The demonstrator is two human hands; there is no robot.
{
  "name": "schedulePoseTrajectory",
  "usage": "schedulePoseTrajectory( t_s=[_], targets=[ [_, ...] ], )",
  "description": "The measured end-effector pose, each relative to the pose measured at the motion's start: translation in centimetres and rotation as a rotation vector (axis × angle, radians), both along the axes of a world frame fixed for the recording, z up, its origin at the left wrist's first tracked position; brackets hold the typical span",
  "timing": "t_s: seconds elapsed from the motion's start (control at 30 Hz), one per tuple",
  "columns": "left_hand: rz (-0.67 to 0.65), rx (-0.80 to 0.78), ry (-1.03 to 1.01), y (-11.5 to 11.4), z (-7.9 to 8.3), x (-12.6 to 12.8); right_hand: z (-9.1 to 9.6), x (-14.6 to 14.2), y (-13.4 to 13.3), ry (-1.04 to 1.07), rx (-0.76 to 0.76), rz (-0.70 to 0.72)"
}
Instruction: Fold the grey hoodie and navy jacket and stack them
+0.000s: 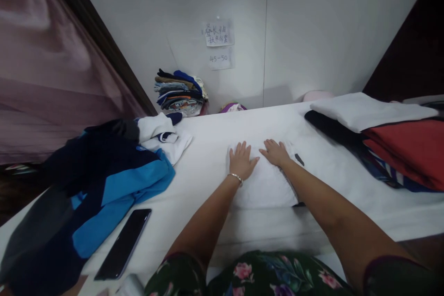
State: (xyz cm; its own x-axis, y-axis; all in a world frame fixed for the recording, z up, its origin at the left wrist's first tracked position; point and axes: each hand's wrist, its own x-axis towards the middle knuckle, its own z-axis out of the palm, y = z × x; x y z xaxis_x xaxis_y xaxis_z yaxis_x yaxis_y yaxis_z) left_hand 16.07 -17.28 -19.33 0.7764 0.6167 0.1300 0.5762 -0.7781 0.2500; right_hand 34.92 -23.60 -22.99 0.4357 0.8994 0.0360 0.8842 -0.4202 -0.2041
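A folded white garment [265,189] lies flat in front of me on the white-covered table [201,148]. My left hand [241,162] rests flat on its upper left part, fingers spread, with a bracelet at the wrist. On the upper right part of the same garment lies my right hand [275,151], palm down and fingers outstretched. A small dark patch [299,159] shows just right of my right wrist. Neither hand grips anything.
Dark and bright-blue clothes [132,180] with white garments [157,132] are heaped at left. Near the front edge lies a phone [125,243]. Folded red [409,148] and white clothes [367,108] are stacked at right. Another clothes pile [180,92] stands beyond the table.
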Motion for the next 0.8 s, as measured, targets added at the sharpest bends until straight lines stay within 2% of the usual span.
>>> schedulePoseTrajectory(
  t_s=[0.13, 0.23, 0.43, 0.57, 0.8],
  targets=[
    [0.117, -0.176, 0.105, 2.3, -1.4, 1.6, 0.0, 0.0, -0.1, 0.014, 0.019, -0.012],
    [0.114, -0.166, 0.097, 2.5, -2.1, 1.5, 0.2, 0.0, 0.0, 0.036, 0.025, -0.012],
    [0.118, -0.155, 0.102, 2.3, -1.9, 1.3, 1.3, 0.5, -0.9, 0.111, 0.020, 0.049],
    [0.113, -0.154, 0.089, 2.4, -2.0, 1.3, 1.2, 0.8, -4.1, 0.112, 0.022, 0.008],
    [0.110, -0.121, 0.044, 2.3, -2.2, 1.3, -1.3, 0.4, -11.1, 0.236, 0.159, -0.165]
  ],
)
